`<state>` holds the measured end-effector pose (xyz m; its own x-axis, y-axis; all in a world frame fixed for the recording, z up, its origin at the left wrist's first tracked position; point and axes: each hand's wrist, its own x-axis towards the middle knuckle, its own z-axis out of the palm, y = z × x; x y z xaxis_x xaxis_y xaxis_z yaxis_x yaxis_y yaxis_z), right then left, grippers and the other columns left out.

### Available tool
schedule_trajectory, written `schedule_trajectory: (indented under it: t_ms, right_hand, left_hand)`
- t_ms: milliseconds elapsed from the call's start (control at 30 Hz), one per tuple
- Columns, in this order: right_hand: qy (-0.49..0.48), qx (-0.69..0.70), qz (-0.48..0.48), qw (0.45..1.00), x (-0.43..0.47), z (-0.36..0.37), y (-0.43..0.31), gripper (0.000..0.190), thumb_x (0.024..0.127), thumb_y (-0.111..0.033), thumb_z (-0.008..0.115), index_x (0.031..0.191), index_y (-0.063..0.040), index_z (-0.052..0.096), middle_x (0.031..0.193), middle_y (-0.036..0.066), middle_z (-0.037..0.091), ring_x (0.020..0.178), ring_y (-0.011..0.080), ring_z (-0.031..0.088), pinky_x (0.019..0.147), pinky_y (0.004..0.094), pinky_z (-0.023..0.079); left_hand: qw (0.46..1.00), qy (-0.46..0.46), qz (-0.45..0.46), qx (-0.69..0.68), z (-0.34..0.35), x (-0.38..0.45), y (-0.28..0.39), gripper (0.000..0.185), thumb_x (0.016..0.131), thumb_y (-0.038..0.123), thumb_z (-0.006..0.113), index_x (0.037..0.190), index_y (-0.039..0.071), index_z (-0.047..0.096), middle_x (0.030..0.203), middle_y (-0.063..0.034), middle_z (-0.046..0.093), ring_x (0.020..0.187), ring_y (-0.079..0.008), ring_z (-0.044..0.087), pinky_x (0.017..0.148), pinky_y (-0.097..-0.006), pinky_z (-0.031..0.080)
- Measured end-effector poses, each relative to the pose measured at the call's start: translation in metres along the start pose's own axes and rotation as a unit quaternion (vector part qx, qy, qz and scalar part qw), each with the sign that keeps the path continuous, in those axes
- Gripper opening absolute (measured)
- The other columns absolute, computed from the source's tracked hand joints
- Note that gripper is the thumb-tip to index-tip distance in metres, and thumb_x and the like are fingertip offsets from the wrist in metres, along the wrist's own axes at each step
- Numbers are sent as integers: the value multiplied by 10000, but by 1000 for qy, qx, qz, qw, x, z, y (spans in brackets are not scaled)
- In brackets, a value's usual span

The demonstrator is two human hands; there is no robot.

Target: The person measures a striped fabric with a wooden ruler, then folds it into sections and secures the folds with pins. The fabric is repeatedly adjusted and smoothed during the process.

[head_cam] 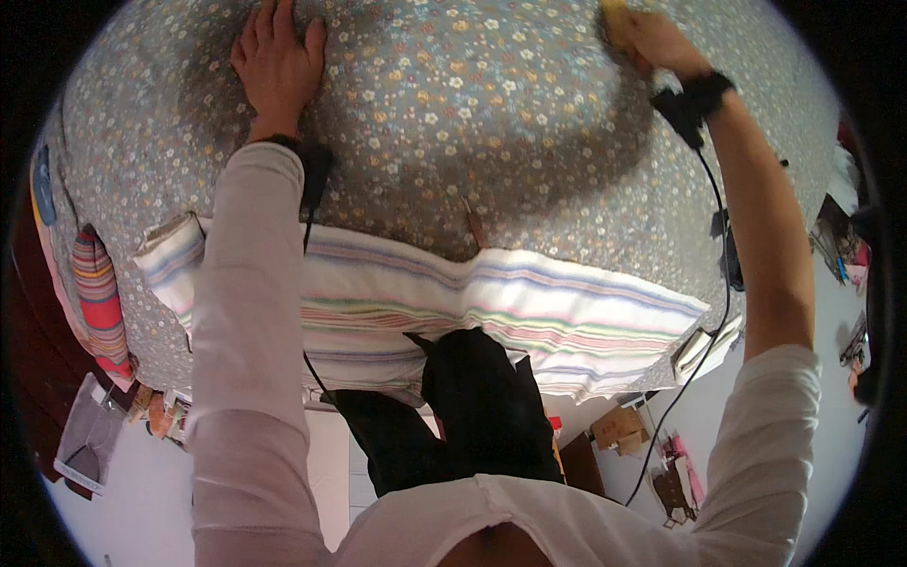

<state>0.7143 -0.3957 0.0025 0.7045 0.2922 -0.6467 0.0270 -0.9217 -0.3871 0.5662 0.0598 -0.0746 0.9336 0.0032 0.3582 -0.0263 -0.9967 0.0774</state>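
My left hand (pixel 280 64) rests palm down on a grey-blue floral cloth (pixel 453 85), thumb apart from the fingers and nothing held. At the upper right, my right hand (pixel 662 42) grips a yellow tool (pixel 615 18) with a dark edge. Its far end is cut off by the picture's rim, and blur hides its exact kind. Between my forearms lies a slim tool (pixel 473 221) with a brown handle and a pointed tip. The handle's lower end meets a white towel with coloured stripes (pixel 588 319) along the near edge. My black-clad knee (pixel 468 368) presses against that towel.
A striped cushion (pixel 99 305) lies at the left edge. Below it stands a clear plastic box (pixel 92 432). A folded pale cloth (pixel 708 347) sits at the right corner. A cardboard box (pixel 618 429) is on the floor. Black cables (pixel 723 283) run from both wrists.
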Motion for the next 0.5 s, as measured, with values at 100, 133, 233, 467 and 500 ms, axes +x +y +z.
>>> schedule_trajectory:
  t_ms: [100, 133, 233, 467, 500]
  right_hand:
    - [51, -210, 21, 976, -89, 3, 80, 319, 972, -292, 518, 875, -25, 663, 629, 100, 632, 536, 206, 625, 510, 367, 468]
    - [17, -170, 129, 977, -121, -1, 104, 317, 954, -247, 513, 786, -17, 654, 578, 99, 616, 499, 206, 617, 471, 372, 450]
    - [190, 154, 205, 948, -235, 28, 154, 361, 960, -268, 515, 676, -58, 591, 531, 8, 517, 413, 120, 452, 394, 300, 319]
    - [242, 308, 237, 889, -324, 155, 106, 373, 995, -340, 575, 883, 6, 662, 609, 26, 536, 480, 85, 444, 447, 283, 316]
    - [244, 316, 212, 892, -313, 159, 89, 373, 992, -344, 581, 874, 2, 656, 610, 25, 535, 480, 86, 443, 447, 283, 313]
  left_hand:
    - [997, -55, -23, -50, -15, 11, 0, 592, 954, 322, 572, 1447, 29, 429, 1495, -181, 425, 1383, -370, 374, 1149, -502, 271]
    - [985, -107, -34, -130, -22, 15, -4, 615, 959, 355, 571, 1471, 54, 411, 1533, -178, 382, 1421, -369, 330, 1162, -505, 260]
    - [919, -312, -110, -215, -48, 17, -22, 729, 960, 540, 542, 1555, 195, 302, 1627, -147, 203, 1508, -322, 164, 1209, -491, 194]
    - [894, -154, -118, -404, -190, -183, -81, 407, 973, 365, 606, 1215, 42, 651, 1100, -173, 698, 1030, -277, 682, 864, -377, 529]
    - [890, -111, -192, -398, -217, -224, -86, 340, 972, 320, 614, 1125, 24, 679, 950, -158, 702, 867, -260, 694, 735, -343, 532]
